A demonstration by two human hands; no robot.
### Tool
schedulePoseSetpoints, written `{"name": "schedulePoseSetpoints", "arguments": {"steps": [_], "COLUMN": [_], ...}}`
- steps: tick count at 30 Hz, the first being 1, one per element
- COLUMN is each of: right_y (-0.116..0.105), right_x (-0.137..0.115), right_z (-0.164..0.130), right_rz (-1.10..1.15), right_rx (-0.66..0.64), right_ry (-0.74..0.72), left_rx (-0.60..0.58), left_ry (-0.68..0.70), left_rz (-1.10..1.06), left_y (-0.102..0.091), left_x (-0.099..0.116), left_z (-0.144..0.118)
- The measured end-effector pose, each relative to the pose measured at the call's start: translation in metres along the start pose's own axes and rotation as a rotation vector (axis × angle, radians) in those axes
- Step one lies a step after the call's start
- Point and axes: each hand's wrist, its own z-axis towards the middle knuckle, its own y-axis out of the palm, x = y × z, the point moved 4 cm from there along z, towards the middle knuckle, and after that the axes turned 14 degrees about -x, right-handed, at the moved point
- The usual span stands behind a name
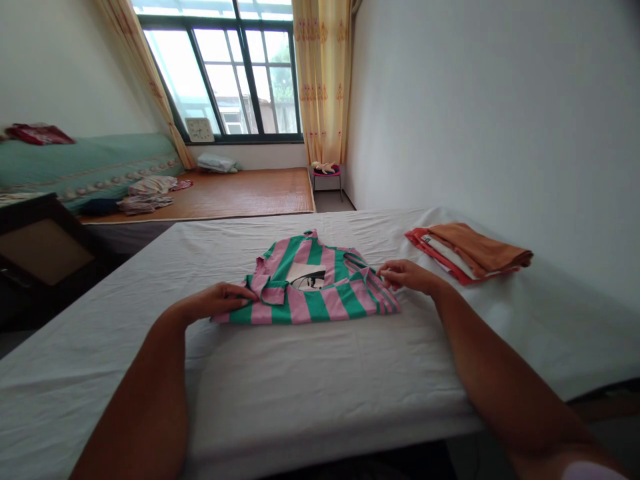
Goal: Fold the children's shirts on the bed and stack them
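Note:
A pink-and-green striped shirt [333, 303] lies partly folded on the white-sheeted surface [320, 373], its lower part turned up over a black-and-white print. My left hand [227, 298] rests at the shirt's left side, fingers and thumb closed on the folded fabric. At the opposite edge, my right hand [406, 275] has its fingers curled in a pinch at the gathered striped cloth. The fingertips partly cover the fabric they touch on both sides.
To the right, a stack of folded orange, red and white clothes [470, 250] lies near the wall. Beyond are a bed [250, 190] with loose clothes, a small stool [327, 172] and a window. A dark cabinet [45, 250] stands at left.

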Motion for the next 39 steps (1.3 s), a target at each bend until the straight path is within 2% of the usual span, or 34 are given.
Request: {"name": "schedulePoseSetpoints", "arguments": {"steps": [2,4,6,8,10,12,15,19,22,23,24,27,28,29,32,35,39], "right_y": [-0.007,-0.007,-0.001,0.007,0.012,0.009,-0.013,-0.058,-0.072,-0.068,-0.059,-0.008,0.012,0.028,0.055,0.062,0.066], "right_x": [-0.007,-0.021,-0.037,-0.047,-0.048,-0.041,-0.022,-0.002,0.000,-0.002,-0.004,-0.015,-0.020,-0.024,-0.038,-0.043,-0.040], "right_z": [0.012,0.028,0.048,0.069,0.087,0.096,0.090,0.054,0.028,0.023,0.020,0.013,0.008,0.001,-0.024,-0.047,-0.076], "right_rz": [-0.131,-0.341,-0.551,-0.711,-0.793,-0.781,-0.701,-0.650,-0.618,-0.584,-0.526,-0.376,-0.406,-0.492,-0.674,-0.581,-0.435], "right_rx": [0.269,0.412,0.420,0.376,0.336,0.342,0.434,0.613,0.730,0.717,0.652,0.249,0.146,0.114,0.210,0.211,0.066], "right_ry": [0.003,0.024,0.071,0.157,0.261,0.350,0.444,0.534,0.521,0.481,0.423,0.255,0.246,0.264,0.261,0.141,-0.017], "left_rx": [-0.045,-0.062,-0.057,-0.057,-0.056,-0.051,-0.040,-0.017,0.038,0.059,0.074,0.071,0.059,0.046,0.015,0.047,0.099], "left_ry": [0.004,0.003,0.006,0.016,0.023,0.025,0.001,0.003,0.042,0.044,0.043,0.035,0.040,0.049,0.064,0.054,0.065], "left_rz": [-0.043,-0.070,-0.071,-0.064,-0.058,-0.061,-0.078,-0.115,-0.167,-0.183,-0.193,-0.195,-0.191,-0.189,-0.194,-0.227,-0.243], "left_y": [0.004,0.006,0.006,0.006,0.006,0.007,0.007,0.008,0.007,0.007,0.006,0.006,0.007,0.007,0.007,0.004,0.001], "left_x": [-0.001,-0.003,-0.007,-0.010,-0.013,-0.014,-0.013,-0.008,-0.004,-0.003,-0.002,-0.001,0.000,0.001,0.006,0.012,0.012], "left_z": [0.002,0.006,0.009,0.011,0.012,0.011,0.010,0.011,0.012,0.012,0.012,0.010,0.009,0.007,0.002,-0.004,-0.009]}}
